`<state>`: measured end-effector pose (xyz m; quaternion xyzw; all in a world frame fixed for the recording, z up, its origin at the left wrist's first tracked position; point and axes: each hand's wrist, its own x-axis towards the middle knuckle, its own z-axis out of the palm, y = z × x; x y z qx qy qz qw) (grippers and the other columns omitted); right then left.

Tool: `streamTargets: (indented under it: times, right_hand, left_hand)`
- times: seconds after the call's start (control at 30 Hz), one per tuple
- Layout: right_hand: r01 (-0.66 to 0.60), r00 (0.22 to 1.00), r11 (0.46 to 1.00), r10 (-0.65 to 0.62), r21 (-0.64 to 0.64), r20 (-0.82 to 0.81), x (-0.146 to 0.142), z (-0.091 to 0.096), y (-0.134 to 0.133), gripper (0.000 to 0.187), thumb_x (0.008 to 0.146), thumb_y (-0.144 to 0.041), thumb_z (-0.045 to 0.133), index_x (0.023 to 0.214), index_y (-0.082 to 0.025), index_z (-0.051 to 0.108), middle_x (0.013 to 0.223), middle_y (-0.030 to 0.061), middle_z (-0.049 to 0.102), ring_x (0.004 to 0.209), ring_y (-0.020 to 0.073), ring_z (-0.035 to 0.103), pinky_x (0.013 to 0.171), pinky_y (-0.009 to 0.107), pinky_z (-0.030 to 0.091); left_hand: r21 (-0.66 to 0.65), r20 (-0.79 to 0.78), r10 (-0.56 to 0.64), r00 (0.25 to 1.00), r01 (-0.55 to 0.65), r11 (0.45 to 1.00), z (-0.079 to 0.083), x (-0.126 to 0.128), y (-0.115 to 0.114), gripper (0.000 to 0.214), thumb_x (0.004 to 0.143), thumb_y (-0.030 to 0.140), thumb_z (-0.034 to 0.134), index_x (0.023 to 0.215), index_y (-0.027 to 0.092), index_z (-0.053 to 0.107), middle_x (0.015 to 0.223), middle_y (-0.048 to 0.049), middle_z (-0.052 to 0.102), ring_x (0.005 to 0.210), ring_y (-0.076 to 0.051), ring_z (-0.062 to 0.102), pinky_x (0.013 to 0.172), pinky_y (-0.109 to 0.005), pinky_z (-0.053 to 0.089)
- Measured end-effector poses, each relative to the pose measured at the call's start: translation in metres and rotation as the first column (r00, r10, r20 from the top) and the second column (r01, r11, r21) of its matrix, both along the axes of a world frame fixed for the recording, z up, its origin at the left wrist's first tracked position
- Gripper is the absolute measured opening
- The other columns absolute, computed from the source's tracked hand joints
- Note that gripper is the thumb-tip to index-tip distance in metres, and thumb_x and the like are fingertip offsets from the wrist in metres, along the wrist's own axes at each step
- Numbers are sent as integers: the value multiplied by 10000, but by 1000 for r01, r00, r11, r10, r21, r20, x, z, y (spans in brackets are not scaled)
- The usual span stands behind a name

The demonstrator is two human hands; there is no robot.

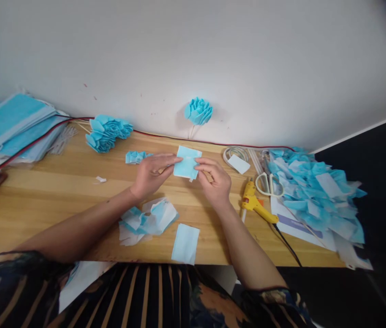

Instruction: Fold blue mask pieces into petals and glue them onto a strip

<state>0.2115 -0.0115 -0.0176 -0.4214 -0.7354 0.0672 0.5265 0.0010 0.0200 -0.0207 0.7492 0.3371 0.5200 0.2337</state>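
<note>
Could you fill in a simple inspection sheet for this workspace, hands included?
Surface: wooden table, scattered with pieces.
Work items: blue square, held up; second square at the front edge; yellow glue gun and scissors at right.
Clutter: crumpled pieces near the front; large blue-and-white heap far right.
Hands: left hand and right hand each pinch one side of the blue square.
Cables: red-and-black cable along the wall; black cord from the glue gun.
Surroundings: wall pale, with small reddish marks.
</note>
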Motion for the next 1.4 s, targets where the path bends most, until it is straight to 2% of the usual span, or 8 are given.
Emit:
streamTargets:
  times: [0.3, 0.53, 0.67, 0.83, 1.0, 1.1, 1.27, 1.4]
  right_hand:
    - [0, 1000, 1000, 0, -12, -10, 0, 0, -1, 190, 913, -141, 589, 941, -278, 717, 1087, 28, 774, 1012, 185, 727, 905, 370, 561]
    - [4, 1000, 999, -4, -52, 5, 0, 1, 0, 153, 915, -186, 599, 930, -279, 719, 1101, 35, 771, 1022, 199, 724, 917, 389, 554]
    - [-30, 999, 996, 29, -84, -17, 0, 2, -1, 108, 927, -226, 608, 933, -265, 708, 1073, 41, 773, 1003, 196, 720, 889, 372, 554]
    - [41, 999, 986, -43, -160, -8, 1, 3, -1, 113, 938, -276, 581, 915, -242, 686, 858, 31, 739, 794, 182, 669, 732, 330, 524]
    - [19, 998, 970, -33, -243, -53, 4, 4, 0, 164, 949, -338, 552, 893, -226, 658, 907, 40, 732, 866, 197, 656, 802, 344, 506]
    - [-4, 996, 946, -24, -323, -84, 4, 3, 0, 186, 951, -368, 551, 877, -230, 650, 878, 17, 734, 831, 181, 662, 788, 316, 504]
    - [-17, 997, 936, -10, -351, -75, 2, 2, 0, 175, 934, -343, 570, 829, -228, 650, 813, -6, 722, 778, 164, 653, 758, 291, 487]
    - [-32, 998, 930, 10, -365, -61, 0, 3, -2, 177, 925, -343, 581, 820, -228, 666, 808, -2, 728, 780, 168, 661, 765, 293, 500]
  left_hand:
    - [3, -16, 14, 1000, -14, 1000, 0, -1, 0, 230, 896, 203, 622, 1046, 236, 792, 1067, -56, 799, 1034, -209, 740, 953, -347, 568]
    - [-78, -25, 4, 1000, -6, 997, 0, 0, 1, 226, 879, 225, 617, 1016, 229, 797, 1068, -61, 798, 1036, -222, 736, 955, -357, 556]
    - [-159, -31, -20, 999, 15, 987, 2, -1, -1, 213, 869, 226, 603, 946, 220, 801, 979, -52, 809, 906, -206, 747, 838, -303, 552]
    - [-367, -24, -57, 998, 44, 929, 9, 3, -6, 204, 851, 306, 608, 790, 189, 763, 674, -17, 727, 639, -152, 643, 628, -248, 477]
    - [-561, 44, -202, 978, 191, 805, 8, 4, -3, 334, 837, 431, 626, 632, 169, 657, 551, 5, 576, 527, -114, 498, 522, -234, 380]
    - [-577, 22, -268, 963, 231, 783, 10, 3, 1, 357, 819, 454, 638, 602, 171, 626, 591, 3, 570, 561, -118, 498, 539, -238, 370]
    - [-526, 62, -261, 963, 254, 812, 15, 2, 3, 297, 803, 462, 653, 868, 186, 742, 914, -52, 708, 838, -189, 627, 718, -275, 473]
    - [-595, 92, -225, 970, 235, 769, 10, 5, 1, 322, 777, 483, 695, 851, 173, 743, 832, -47, 714, 796, -188, 625, 712, -280, 479]
